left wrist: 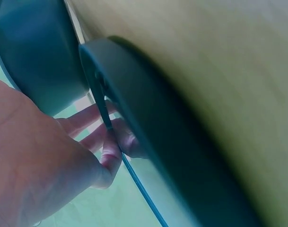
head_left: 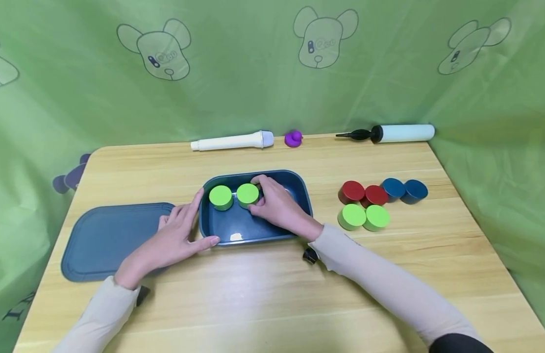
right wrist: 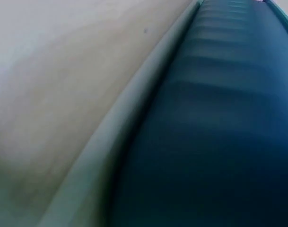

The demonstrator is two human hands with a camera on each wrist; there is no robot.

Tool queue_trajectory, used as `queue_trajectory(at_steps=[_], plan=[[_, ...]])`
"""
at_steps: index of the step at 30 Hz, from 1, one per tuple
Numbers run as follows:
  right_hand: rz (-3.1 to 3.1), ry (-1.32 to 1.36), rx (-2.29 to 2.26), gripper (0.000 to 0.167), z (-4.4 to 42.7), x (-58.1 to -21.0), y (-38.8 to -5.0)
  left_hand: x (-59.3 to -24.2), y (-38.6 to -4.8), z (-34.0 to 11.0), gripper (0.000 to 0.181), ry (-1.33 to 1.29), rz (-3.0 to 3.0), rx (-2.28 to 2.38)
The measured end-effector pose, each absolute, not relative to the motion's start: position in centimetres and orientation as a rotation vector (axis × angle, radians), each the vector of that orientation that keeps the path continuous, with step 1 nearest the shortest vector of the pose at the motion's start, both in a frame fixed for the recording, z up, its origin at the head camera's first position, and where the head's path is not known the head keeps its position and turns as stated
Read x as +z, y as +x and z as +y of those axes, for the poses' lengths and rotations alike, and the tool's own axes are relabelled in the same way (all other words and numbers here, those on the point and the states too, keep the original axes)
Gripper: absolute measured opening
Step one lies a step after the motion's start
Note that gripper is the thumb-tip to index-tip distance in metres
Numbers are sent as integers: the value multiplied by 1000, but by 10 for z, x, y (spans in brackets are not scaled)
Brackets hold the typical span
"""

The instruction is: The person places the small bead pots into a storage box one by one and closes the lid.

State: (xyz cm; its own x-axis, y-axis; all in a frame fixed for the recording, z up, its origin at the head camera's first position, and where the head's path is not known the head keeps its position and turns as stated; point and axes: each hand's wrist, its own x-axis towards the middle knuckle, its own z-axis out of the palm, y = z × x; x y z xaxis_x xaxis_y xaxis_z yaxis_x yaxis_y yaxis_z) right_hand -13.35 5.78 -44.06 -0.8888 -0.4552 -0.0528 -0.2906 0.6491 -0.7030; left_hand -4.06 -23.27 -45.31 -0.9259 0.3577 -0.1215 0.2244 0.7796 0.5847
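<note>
In the head view a dark blue rectangular tray (head_left: pixel 237 229) lies at mid-table with two light green round blocks inside. My right hand (head_left: pixel 279 203) reaches over its right side and pinches one green block (head_left: pixel 247 195) between thumb and fingers. To the left of that block sits the other green block (head_left: pixel 221 197). My left hand (head_left: pixel 173 240) rests against the tray's left end, fingers extended along the side and thumb at the front rim. The left wrist view shows this hand (left wrist: pixel 44 156) beside a dark blue rim. Only a blurred dark blue wall (right wrist: pixel 214 132) fills the right wrist view, with no hand seen.
A flat dark blue lid (head_left: pixel 111 240) lies left of the tray. Right of it stand red blocks (head_left: pixel 352 192), blue blocks (head_left: pixel 414 191) and green blocks (head_left: pixel 352 216). Along the back are a white microphone (head_left: pixel 233 141), a purple duck (head_left: pixel 293 138) and a hand pump (head_left: pixel 405 133).
</note>
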Motion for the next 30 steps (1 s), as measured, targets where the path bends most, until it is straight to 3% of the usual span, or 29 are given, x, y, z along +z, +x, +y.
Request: queue_trajectory(at_steps=[30], plan=[[2618,-576,-1178,60,79,-427,-133,-451,-44,-232,116,452,2725,859]])
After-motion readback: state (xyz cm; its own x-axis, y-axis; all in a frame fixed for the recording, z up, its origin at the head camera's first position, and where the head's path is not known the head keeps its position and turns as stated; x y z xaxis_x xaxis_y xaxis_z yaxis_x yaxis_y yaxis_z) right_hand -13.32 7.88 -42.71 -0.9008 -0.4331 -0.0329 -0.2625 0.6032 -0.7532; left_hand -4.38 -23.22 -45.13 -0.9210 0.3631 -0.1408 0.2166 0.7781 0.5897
